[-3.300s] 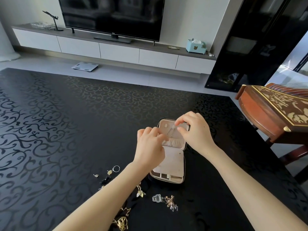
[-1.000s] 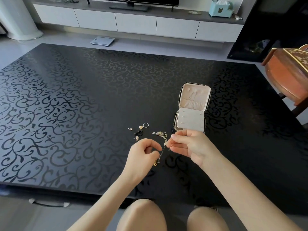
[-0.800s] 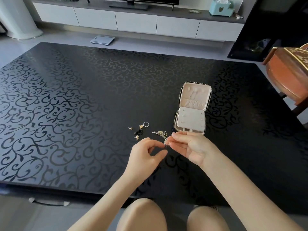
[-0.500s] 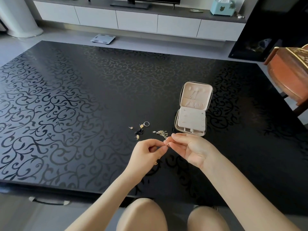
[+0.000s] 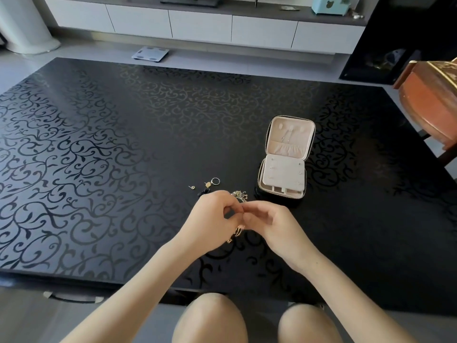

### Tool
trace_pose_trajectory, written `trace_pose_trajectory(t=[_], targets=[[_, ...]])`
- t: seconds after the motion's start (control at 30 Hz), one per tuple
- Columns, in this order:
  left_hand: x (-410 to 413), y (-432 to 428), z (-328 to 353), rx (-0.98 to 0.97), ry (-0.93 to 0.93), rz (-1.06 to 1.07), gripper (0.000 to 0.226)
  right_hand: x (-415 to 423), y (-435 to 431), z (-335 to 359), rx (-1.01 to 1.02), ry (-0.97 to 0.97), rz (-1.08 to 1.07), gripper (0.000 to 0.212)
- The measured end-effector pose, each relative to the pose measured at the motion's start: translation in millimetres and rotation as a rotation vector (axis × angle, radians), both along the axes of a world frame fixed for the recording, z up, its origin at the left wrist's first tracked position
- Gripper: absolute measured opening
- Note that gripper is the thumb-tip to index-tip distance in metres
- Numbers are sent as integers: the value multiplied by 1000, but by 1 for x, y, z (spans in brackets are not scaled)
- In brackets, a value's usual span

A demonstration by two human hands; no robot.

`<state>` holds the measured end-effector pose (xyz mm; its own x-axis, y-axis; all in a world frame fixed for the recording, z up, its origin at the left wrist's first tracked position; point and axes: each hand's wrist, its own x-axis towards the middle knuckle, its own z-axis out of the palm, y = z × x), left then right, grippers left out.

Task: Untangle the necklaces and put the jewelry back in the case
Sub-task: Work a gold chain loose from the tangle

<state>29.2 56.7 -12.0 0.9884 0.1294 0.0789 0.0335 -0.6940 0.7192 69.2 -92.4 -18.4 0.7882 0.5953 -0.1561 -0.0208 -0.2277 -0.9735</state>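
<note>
Tangled gold necklace (image 5: 237,231), pinched between the curled fingertips of the left hand (image 5: 210,220) and the right hand (image 5: 274,225), its loose end dangling beneath them over the black patterned bench (image 5: 99,157). Just beyond the fingertips, a charm cluster (image 5: 239,195); beyond and left, a ring (image 5: 215,181) and a stud (image 5: 191,187); beyond and right, the open case (image 5: 282,173)
</note>
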Motion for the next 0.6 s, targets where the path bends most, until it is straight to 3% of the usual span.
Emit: trace_pose_trajectory(t=[0.17,0.23,0.33,0.47,0.6], targets=[[1,7,-3,-90,102,-22,11,0,2,-5,-85,-63,-139,10],[-3,10,-6,-334,187,-16,13,2,3,-6,-159,-148,-164,11],[-9,13,-12,-665,236,12,28,4,1,-6,-148,-96,-180,12],[-11,12,-19,-688,208,-1,32,6,1,-10,-57,66,-177,12],[-11,11,-21,-765,186,-9,28,5,4,-12,-46,67,-158,10]])
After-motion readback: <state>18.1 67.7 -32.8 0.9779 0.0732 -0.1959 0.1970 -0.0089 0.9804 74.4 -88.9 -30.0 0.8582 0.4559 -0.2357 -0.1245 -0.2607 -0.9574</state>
